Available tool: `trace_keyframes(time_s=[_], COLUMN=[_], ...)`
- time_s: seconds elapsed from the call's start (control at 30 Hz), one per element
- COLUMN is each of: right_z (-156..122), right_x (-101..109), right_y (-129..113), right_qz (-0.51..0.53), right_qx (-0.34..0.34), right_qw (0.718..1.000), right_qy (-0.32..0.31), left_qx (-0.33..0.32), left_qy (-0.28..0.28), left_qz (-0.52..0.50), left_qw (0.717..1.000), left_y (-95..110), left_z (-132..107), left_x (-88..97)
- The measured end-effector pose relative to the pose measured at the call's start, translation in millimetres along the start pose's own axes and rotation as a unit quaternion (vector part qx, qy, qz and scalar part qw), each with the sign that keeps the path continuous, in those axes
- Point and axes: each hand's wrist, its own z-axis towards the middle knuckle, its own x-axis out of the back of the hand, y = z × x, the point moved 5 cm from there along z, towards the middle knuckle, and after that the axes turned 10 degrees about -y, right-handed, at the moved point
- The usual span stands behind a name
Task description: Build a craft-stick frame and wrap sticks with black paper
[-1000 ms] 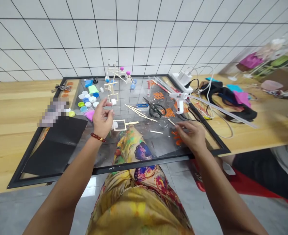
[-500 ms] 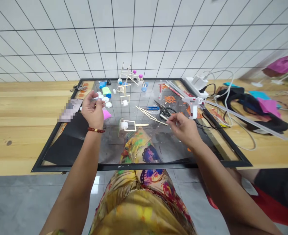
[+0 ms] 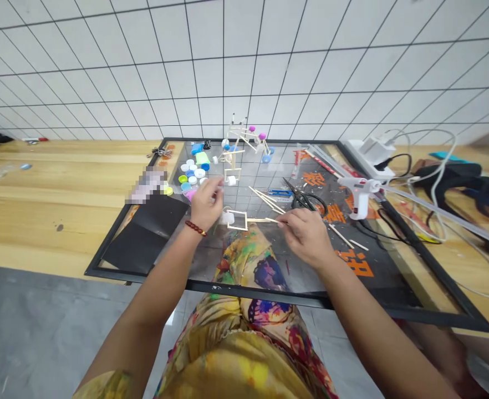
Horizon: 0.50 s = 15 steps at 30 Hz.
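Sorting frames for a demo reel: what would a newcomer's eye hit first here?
Probably the spindly stick structure with pink balls, standing near the tiled wall at the panel's far edge. Then likely the white glue gun, at the panel's right side, and the cluster of colored caps beyond the left hand. Nearer, the right hand pinches a thin pale stick.

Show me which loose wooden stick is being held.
The short pale stick pinched in the right hand, its visible end pointing toward the square stick frame; the other loose sticks lie unheld.
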Motion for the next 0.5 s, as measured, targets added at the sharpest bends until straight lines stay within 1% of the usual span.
trace_keyframes(time_s=[0.07, 0.13, 0.17, 0.23, 0.33, 0.4, 0.5], right_z=[-2.5, -3.3, -3.3, -3.2, -3.7, -5.4, -10.8], right_x=[-0.1, 0.2, 0.1, -1.2, -5.5, -8.5, -11.7], right_y=[3.9, -0.2, -5.4, -20.1, -41.9, -51.9, -59.7], right_qz=[0.016, 0.018, 0.016, 0.007, -0.022, -0.046, -0.071], right_qx=[0.018, 0.049, 0.069, 0.113, 0.151, 0.152, 0.13], right_qw=[1.0, 0.998, 0.997, 0.993, 0.987, 0.986, 0.987], right_qy=[-0.012, -0.025, -0.031, -0.047, -0.058, -0.057, -0.062], left_qx=[-0.033, -0.057, -0.064, -0.068, -0.047, -0.037, -0.029], left_qy=[-0.047, -0.059, -0.051, -0.015, 0.042, 0.042, 0.034], left_qz=[0.023, 0.044, 0.054, 0.064, 0.045, 0.046, 0.061], left_qw=[0.998, 0.996, 0.995, 0.995, 0.997, 0.997, 0.997], left_y=[9.9, 16.1, 17.5, 16.8, 9.0, 5.1, 3.1], left_z=[-3.4, -4.6, -4.3, -2.5, 0.5, 2.2, 3.8], left_x=[-8.3, -8.6, -5.9, 2.7, 14.0, 15.5, 17.2])
